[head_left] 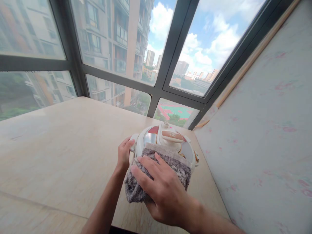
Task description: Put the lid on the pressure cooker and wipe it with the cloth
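A white pressure cooker [140, 144] with a brown-topped lid handle [172, 136] and a small knob on top stands on the marble-look ledge. My left hand [124, 152] is closed around its left side handle, the thumb lying on top. With my right hand [162, 187] I hold a grey-brown towelling cloth [181, 169] against the near side of the cooker. The fingers spread over the cloth, and the thumb is mostly hidden below. The cloth drapes over the near lid edge and covers the cooker's front.
The pale ledge [60, 156] stretches left and meets dark-framed windows [159, 89] at the back. A wall with pink-flowered wallpaper [263, 136] rises close on the right. A dark edge [122, 230] shows at the bottom.
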Demonstrator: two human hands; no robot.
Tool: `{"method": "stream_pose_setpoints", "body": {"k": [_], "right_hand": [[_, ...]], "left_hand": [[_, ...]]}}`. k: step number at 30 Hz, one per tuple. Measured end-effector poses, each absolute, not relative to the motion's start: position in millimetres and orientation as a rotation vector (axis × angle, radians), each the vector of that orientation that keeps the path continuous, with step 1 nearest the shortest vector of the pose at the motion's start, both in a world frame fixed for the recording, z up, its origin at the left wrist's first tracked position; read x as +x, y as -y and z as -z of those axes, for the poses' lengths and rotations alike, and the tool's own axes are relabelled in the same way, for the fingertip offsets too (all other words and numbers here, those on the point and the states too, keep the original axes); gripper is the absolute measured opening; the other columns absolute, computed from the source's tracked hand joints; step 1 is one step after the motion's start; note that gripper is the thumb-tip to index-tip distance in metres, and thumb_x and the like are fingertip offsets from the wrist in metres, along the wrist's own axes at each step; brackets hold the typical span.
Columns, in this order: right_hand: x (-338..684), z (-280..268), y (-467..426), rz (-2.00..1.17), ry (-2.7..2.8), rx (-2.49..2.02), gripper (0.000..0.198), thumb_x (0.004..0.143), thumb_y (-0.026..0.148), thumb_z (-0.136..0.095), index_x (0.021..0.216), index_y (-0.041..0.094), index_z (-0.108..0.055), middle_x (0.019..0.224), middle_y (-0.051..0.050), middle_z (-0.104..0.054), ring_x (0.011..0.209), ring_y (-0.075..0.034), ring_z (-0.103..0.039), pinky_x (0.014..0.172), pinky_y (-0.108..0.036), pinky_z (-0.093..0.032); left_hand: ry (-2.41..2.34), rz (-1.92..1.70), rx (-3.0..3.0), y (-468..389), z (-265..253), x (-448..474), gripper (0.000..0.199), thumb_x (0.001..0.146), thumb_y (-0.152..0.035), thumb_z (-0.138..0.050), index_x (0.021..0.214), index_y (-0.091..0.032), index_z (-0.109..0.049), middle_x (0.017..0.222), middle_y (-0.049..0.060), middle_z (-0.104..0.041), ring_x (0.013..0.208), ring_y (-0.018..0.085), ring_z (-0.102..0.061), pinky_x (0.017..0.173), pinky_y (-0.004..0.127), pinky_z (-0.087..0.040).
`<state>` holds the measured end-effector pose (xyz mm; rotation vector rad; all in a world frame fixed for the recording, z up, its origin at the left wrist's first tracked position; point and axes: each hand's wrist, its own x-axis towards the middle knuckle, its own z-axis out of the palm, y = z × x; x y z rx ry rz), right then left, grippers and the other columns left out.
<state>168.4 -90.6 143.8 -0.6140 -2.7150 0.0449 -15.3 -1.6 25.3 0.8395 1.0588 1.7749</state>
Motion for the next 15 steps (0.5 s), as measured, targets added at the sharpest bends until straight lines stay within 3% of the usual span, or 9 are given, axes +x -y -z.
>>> {"method": "stream_pose_setpoints", "body": {"k": [3,8,15], "right_hand": [[221,-137,98,-0.024,2.595,-0.594,0.073,0.078,0.021,-0.055,0.148,0.015,-0.036,0.147,-0.021,-0.05,0.14,-0.034,-0.045,0.117,-0.056,-0.035],[293,-134,81,-0.194,2.356,-0.824,0.069,0.079,0.012,-0.055,0.146,0.023,-0.043,0.146,-0.013,-0.054,0.136,-0.027,-0.052,0.111,-0.041,-0.047],[326,-151,1,-0.553,2.245,-0.986,0.049,0.079,0.015,-0.054,0.127,0.02,-0.062,0.127,-0.01,-0.068,0.118,-0.026,-0.064,0.105,-0.041,-0.048]], "left_hand": [[-1.038,-1.799,0.754,-3,-26,-16,0.036,0.072,-0.04,-0.07,0.098,-0.015,-0.072,0.089,0.006,-0.073,0.082,0.022,-0.065,0.076,0.032,-0.05],[-1.028,-1.813,0.712,-1,-31,-9,0.035,0.068,-0.041,-0.072,0.09,-0.014,-0.071,0.085,0.006,-0.072,0.079,0.022,-0.065,0.073,0.031,-0.049],[-1.02,-1.798,0.715,-2,-29,-11,0.034,0.07,-0.042,-0.07,0.09,-0.014,-0.069,0.085,0.005,-0.071,0.081,0.022,-0.064,0.073,0.031,-0.049]]}}
